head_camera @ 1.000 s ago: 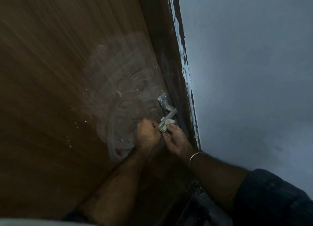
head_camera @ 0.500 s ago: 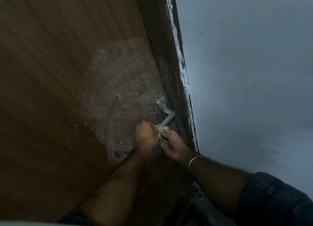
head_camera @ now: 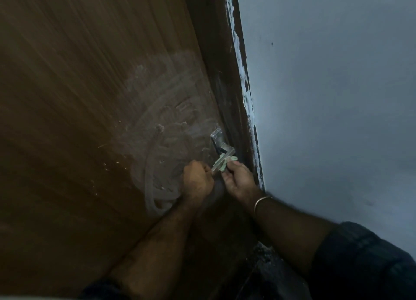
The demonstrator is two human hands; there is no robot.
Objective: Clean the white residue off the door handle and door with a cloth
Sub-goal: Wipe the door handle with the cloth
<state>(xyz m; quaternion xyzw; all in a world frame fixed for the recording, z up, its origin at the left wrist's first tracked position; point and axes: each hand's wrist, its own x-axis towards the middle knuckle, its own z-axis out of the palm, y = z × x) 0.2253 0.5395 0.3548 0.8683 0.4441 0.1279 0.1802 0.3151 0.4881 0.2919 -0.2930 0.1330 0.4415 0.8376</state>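
Observation:
A brown wooden door [head_camera: 78,97] fills the left of the head view, with smeared white residue [head_camera: 162,128] in swirls beside the handle. The metal lever handle [head_camera: 221,151] sticks out near the door's right edge. My left hand [head_camera: 197,180] is closed around the free end of the lever. My right hand [head_camera: 238,179] pinches a pale green cloth [head_camera: 226,164] against the underside of the lever, just right of my left hand. Most of the cloth is hidden by my fingers.
A dark door frame [head_camera: 227,86] with white paint smears along its edge runs right of the door. A pale blue-grey wall [head_camera: 337,97] fills the right side. A metal bangle [head_camera: 262,202] sits on my right wrist. The floor below is dark.
Both hands stay at the handle. The cloth shows a little more beside the lever than half a second ago, and my right hand has shifted slightly along it. The camera has drifted.

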